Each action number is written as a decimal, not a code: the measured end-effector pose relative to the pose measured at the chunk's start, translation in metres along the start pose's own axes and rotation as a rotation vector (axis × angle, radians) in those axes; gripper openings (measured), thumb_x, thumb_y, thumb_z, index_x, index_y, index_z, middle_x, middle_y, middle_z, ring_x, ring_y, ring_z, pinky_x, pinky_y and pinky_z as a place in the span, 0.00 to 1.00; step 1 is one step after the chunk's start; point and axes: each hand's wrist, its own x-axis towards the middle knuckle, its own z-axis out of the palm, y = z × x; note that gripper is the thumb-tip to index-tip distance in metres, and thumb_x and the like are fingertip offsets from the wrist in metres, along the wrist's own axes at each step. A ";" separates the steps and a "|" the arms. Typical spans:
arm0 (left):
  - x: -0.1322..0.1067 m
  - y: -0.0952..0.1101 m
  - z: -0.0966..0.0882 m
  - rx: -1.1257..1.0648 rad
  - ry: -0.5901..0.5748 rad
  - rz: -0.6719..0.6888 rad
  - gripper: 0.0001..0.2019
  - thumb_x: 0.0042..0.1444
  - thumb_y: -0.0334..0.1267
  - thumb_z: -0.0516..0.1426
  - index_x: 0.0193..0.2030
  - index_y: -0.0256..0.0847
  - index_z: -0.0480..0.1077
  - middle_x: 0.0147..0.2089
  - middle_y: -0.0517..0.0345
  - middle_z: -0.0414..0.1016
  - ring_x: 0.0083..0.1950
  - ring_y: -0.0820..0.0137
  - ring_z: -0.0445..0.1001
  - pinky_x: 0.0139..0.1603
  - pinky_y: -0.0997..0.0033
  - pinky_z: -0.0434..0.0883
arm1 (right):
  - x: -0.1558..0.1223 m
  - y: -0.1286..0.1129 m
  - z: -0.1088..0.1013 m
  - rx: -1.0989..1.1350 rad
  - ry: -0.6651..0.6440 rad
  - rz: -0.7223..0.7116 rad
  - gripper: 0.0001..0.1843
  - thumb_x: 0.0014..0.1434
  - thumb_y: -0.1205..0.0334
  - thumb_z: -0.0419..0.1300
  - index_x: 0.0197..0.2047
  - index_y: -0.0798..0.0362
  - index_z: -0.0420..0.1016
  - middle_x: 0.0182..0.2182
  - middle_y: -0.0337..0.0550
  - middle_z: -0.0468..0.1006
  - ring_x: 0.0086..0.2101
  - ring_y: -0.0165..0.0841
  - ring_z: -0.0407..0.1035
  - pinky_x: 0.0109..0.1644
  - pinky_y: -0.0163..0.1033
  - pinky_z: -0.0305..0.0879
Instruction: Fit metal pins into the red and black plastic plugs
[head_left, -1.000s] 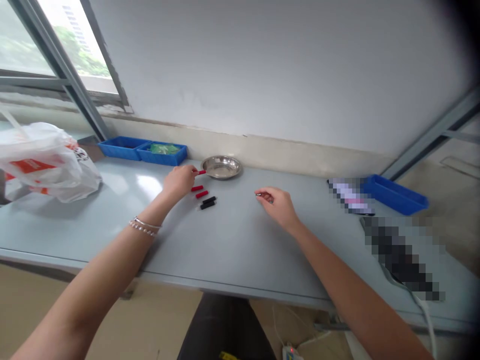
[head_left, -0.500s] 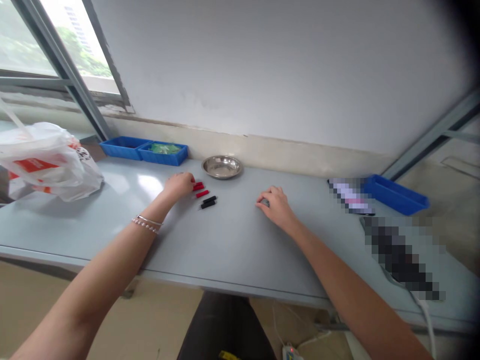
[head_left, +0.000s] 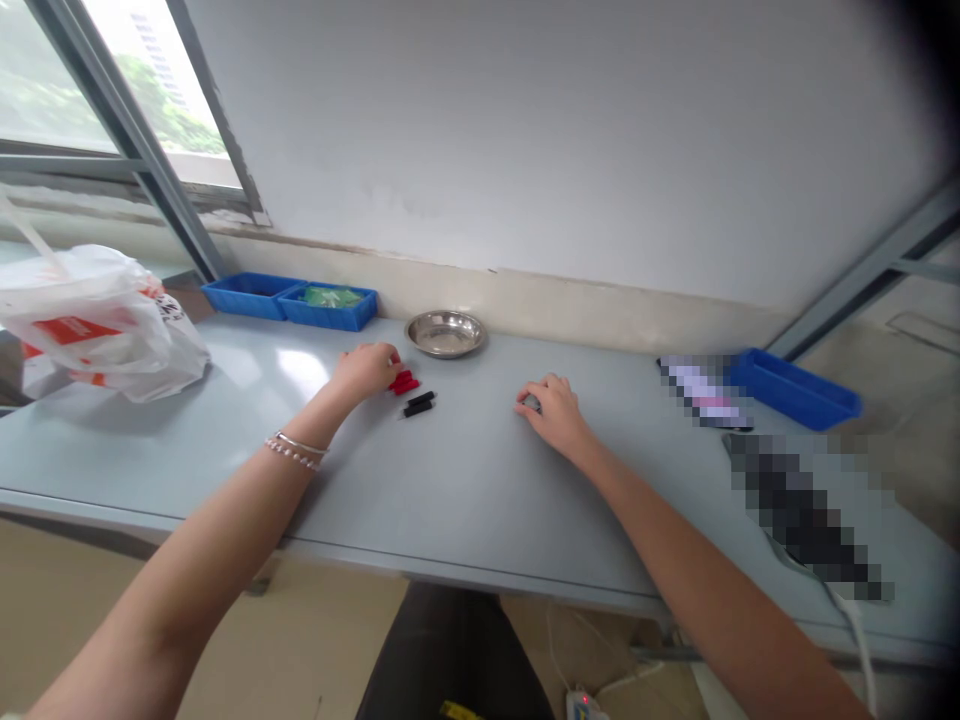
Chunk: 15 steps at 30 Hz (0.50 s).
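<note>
My left hand [head_left: 365,368] rests on the grey table [head_left: 450,480] with its fingers curled, the fingertips touching a small cluster of red sleeves [head_left: 404,382]. Two black sleeves [head_left: 418,404] lie just to the right of them. A steel bowl [head_left: 445,333] stands behind, close to the wall. My right hand [head_left: 549,410] lies on the table further right, fingers closed over a small dark grey piece that I cannot make out.
Two blue bins [head_left: 289,299] stand at the back left, one with green contents. A white plastic bag [head_left: 97,325] lies at the far left. Another blue bin [head_left: 795,388] sits at the right, beside blurred items and a cable.
My left hand came down from near the bowl with a red sleeve and set it among the other red ones. My right hand lowered onto the table and closed.
</note>
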 end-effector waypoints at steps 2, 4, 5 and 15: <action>-0.002 0.003 -0.004 -0.027 0.023 0.064 0.11 0.50 0.41 0.50 0.35 0.39 0.70 0.35 0.48 0.73 0.37 0.62 0.68 0.36 0.67 0.62 | 0.003 0.002 -0.003 0.033 0.016 0.019 0.07 0.52 0.60 0.56 0.34 0.51 0.73 0.32 0.47 0.67 0.37 0.38 0.61 0.39 0.43 0.58; -0.005 0.007 -0.009 -0.063 0.026 0.167 0.11 0.51 0.40 0.49 0.34 0.39 0.70 0.33 0.51 0.73 0.34 0.66 0.68 0.35 0.69 0.62 | 0.006 0.007 -0.008 0.053 0.049 0.046 0.09 0.54 0.60 0.53 0.34 0.52 0.73 0.31 0.48 0.68 0.37 0.38 0.62 0.39 0.42 0.58; -0.007 0.009 -0.011 -0.081 0.015 0.222 0.11 0.51 0.40 0.49 0.34 0.39 0.70 0.31 0.53 0.73 0.32 0.67 0.67 0.35 0.70 0.61 | 0.008 0.010 -0.011 0.055 0.065 0.060 0.10 0.55 0.61 0.52 0.34 0.53 0.73 0.31 0.48 0.68 0.37 0.38 0.62 0.39 0.42 0.58; -0.025 0.026 -0.028 -0.037 -0.301 0.404 0.08 0.46 0.42 0.55 0.25 0.43 0.72 0.25 0.57 0.73 0.27 0.72 0.66 0.27 0.75 0.58 | 0.011 0.026 -0.036 0.156 -0.138 0.157 0.07 0.48 0.59 0.57 0.26 0.53 0.73 0.22 0.40 0.71 0.23 0.29 0.64 0.26 0.34 0.56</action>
